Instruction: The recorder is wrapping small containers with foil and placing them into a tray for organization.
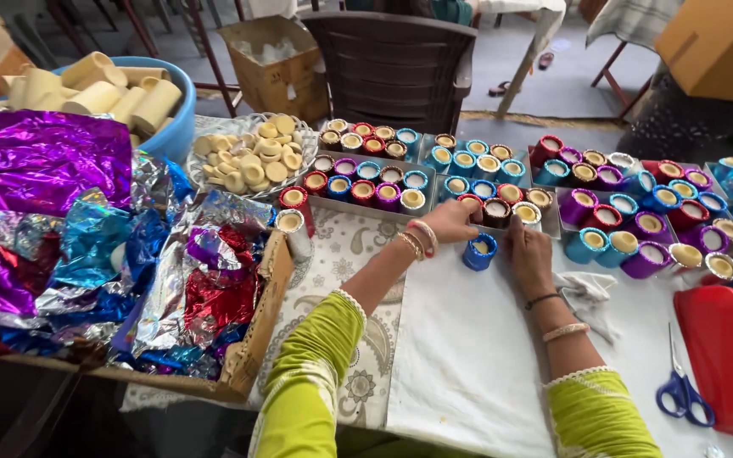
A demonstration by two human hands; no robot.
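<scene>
My left hand (pixel 450 222) reaches forward to the front row of small foil-wrapped cups (pixel 494 209) at the tray's near edge, its fingers closed around one of them, a red one. My right hand (pixel 526 252) rests just right of a blue foil-wrapped cup (pixel 478 253) that stands alone on the white cloth (pixel 468 356); its fingers reach up to the same row. Whether the right hand grips anything is hidden. Both arms wear green sleeves and bangles.
Trays of many coloured cups (pixel 621 195) span the back. A plate of cream discs (pixel 252 161), a blue tub of cardboard tubes (pixel 120 93) and a box of crumpled coloured foil (pixel 86 246) lie left. Blue scissors (pixel 680 392) and a red tape dispenser (pixel 727 348) sit right.
</scene>
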